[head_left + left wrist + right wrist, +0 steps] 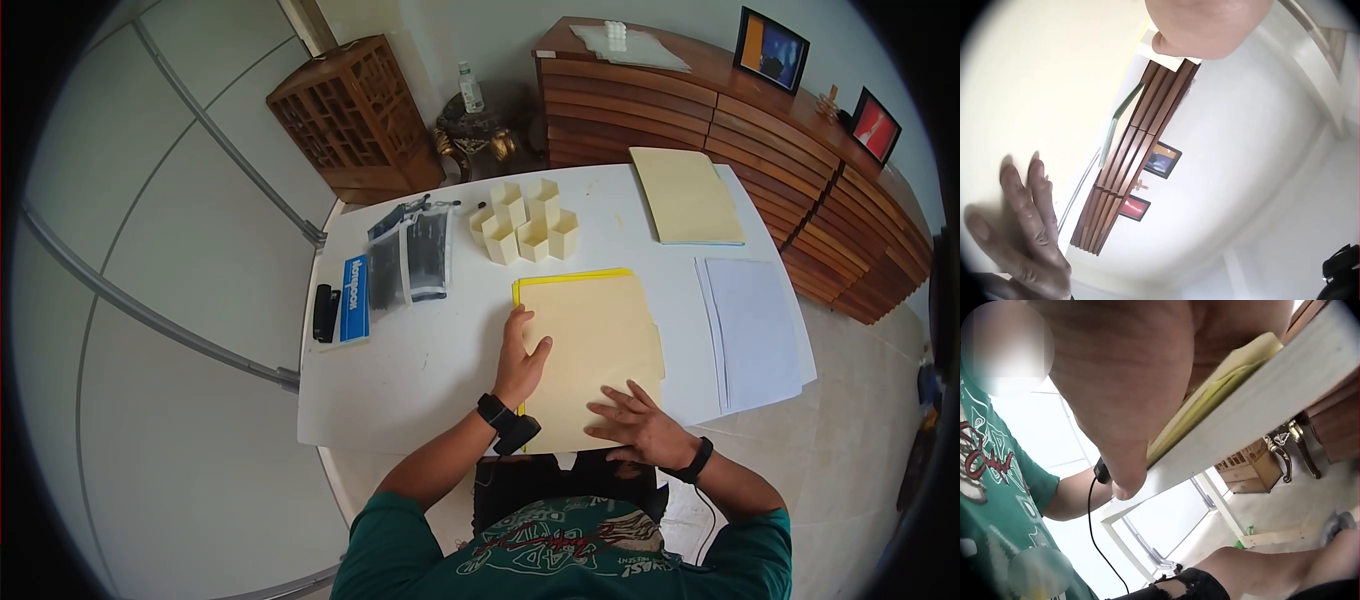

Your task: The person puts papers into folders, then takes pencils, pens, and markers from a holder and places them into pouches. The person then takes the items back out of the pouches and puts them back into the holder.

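Note:
A manila folder [590,350] lies in front of the person on the white table, with a yellow folder [517,290] showing from under its left and top edges. My left hand [520,360] rests along the left edge, its thumb extended over the manila surface. Lower right on the folder, my right hand [640,430] rests with its fingers spread; the left wrist view shows these fingers [1022,200] straight on the pale surface. From the right wrist, the yellow layers [1222,387] show stacked at the table edge beneath the hand.
Cream hexagonal cups [530,225] stand behind the folder. To the left lie dark zip pouches [410,255], a blue notebook [353,300] and a black stapler-like object [325,313]. White paper [755,330] and another manila folder [690,200] lie to the right.

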`<state>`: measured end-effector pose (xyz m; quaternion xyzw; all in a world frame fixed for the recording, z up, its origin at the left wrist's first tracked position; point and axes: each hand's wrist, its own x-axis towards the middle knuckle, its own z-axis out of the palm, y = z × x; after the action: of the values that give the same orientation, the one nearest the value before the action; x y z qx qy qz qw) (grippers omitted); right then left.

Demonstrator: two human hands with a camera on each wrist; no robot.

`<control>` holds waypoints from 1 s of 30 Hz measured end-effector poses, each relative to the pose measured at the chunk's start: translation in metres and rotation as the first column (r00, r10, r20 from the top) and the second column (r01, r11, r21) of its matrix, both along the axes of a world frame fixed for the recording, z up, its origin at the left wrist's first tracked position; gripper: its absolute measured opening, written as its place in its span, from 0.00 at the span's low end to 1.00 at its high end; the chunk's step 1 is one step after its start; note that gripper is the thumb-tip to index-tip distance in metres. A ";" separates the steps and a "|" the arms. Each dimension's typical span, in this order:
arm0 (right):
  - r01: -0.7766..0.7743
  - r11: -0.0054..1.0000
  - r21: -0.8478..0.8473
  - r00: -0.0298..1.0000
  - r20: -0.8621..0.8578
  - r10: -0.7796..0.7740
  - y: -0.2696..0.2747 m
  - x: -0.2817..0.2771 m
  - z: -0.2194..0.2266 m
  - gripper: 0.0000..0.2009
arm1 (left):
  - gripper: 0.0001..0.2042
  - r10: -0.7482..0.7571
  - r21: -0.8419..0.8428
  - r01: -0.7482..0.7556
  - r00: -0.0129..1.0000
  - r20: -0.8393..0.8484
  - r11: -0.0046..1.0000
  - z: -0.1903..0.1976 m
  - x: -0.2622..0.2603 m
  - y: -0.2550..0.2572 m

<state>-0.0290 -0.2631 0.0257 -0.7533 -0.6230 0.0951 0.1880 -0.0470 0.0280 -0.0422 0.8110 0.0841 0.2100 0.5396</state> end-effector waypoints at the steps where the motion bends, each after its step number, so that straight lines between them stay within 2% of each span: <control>1: 0.003 1.000 0.004 1.000 0.000 -0.003 0.002 0.002 -0.001 0.28 | 0.26 -0.007 -0.009 0.007 1.000 0.001 1.000 0.000 -0.001 0.001; 4: -0.016 0.999 0.033 0.998 0.055 0.014 0.002 0.009 -0.009 0.28 | 0.26 -0.033 -0.081 0.033 0.999 -0.003 0.996 0.001 -0.002 0.002; 6: -0.003 0.999 0.041 1.000 0.011 0.003 0.002 0.011 -0.014 0.29 | 0.27 -0.041 -0.085 0.040 0.999 -0.019 0.996 0.004 -0.005 0.005; 8: 0.019 0.999 0.050 0.998 0.055 -0.022 0.003 0.009 -0.002 0.30 | 0.28 -0.051 -0.089 0.048 0.998 -0.032 0.995 0.010 -0.003 0.014; 10: 0.039 0.997 0.062 0.994 0.098 -0.045 0.002 0.005 0.012 0.32 | 0.28 0.052 -0.083 -0.061 0.993 -0.102 0.995 0.016 0.002 0.027; 11: 0.068 0.996 0.058 0.993 0.092 -0.073 0.003 0.003 0.019 0.32 | 0.34 0.122 0.031 -0.121 0.992 -0.019 0.992 0.015 0.013 0.039; 12: 0.095 0.994 0.053 0.991 0.086 -0.099 0.004 0.002 0.025 0.33 | 0.34 0.124 0.034 -0.123 0.992 -0.014 0.992 0.015 0.024 0.053; 13: 0.141 0.980 0.143 0.987 0.062 -0.151 0.010 0.009 0.034 0.35 | 0.37 0.173 0.140 -0.171 0.985 -0.002 0.975 0.024 0.038 0.067; 14: 0.142 0.979 0.147 0.986 0.060 -0.152 0.019 0.020 0.039 0.35 | 0.40 0.218 0.246 -0.215 0.976 0.013 0.945 0.033 0.052 0.079; 15: 0.290 0.943 0.166 0.955 -0.111 -0.274 0.030 0.035 0.045 0.38 | 0.40 0.215 0.252 -0.211 0.977 0.012 0.945 0.039 0.067 0.091; 16: 0.434 0.887 0.159 0.881 -0.282 -0.381 0.040 0.051 0.051 0.41 | 0.44 0.214 0.246 -0.204 0.977 -0.014 0.947 0.041 0.084 0.102; 18: 0.507 0.844 0.174 0.821 -0.396 -0.411 0.069 0.106 0.042 0.46 | 0.47 0.204 0.244 -0.189 0.978 -0.036 0.951 0.036 0.107 0.119; 20: 0.564 0.818 0.115 0.767 -0.439 -0.467 0.103 0.163 0.023 0.47 | 0.52 0.158 0.142 -0.136 0.974 -0.161 0.981 0.027 0.132 0.132; 21: 0.588 0.800 0.117 0.765 -0.401 -0.504 0.125 0.190 0.002 0.46 | 0.50 0.228 0.247 -0.195 0.968 -0.110 0.949 0.020 0.140 0.132; 22: 0.611 0.783 0.120 0.761 -0.361 -0.539 0.144 0.212 -0.013 0.45 | 0.50 0.222 0.246 -0.192 0.969 -0.104 0.950 0.019 0.145 0.128; 24: 0.650 0.757 0.072 0.727 -0.349 -0.591 0.174 0.238 -0.015 0.42 | 0.45 0.236 0.466 -0.139 0.959 -0.156 0.874 0.022 0.152 0.119; 25: 0.681 0.732 0.021 0.695 -0.335 -0.637 0.182 0.248 -0.013 0.39 | 0.40 0.248 0.447 -0.152 0.955 -0.165 0.881 0.030 0.155 0.110; 26: 0.680 0.733 0.021 0.696 -0.331 -0.637 0.183 0.258 -0.010 0.39 | 0.40 0.249 0.444 -0.154 0.955 -0.162 0.883 0.037 0.158 0.105; 28: 0.655 0.754 0.039 0.722 -0.326 -0.611 0.182 0.273 -0.006 0.35 | 0.39 0.221 0.226 -0.167 0.946 -0.238 0.960 0.046 0.162 0.099; 30: 0.652 0.758 0.035 0.724 -0.325 -0.608 0.185 0.279 -0.007 0.36 | 0.38 0.245 0.221 -0.198 0.946 -0.211 0.955 0.046 0.166 0.096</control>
<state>0.2504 -0.0786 0.0190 -0.8814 -0.2993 0.0903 0.3541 0.1186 0.1235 0.0038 0.8649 0.2173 0.1789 0.4156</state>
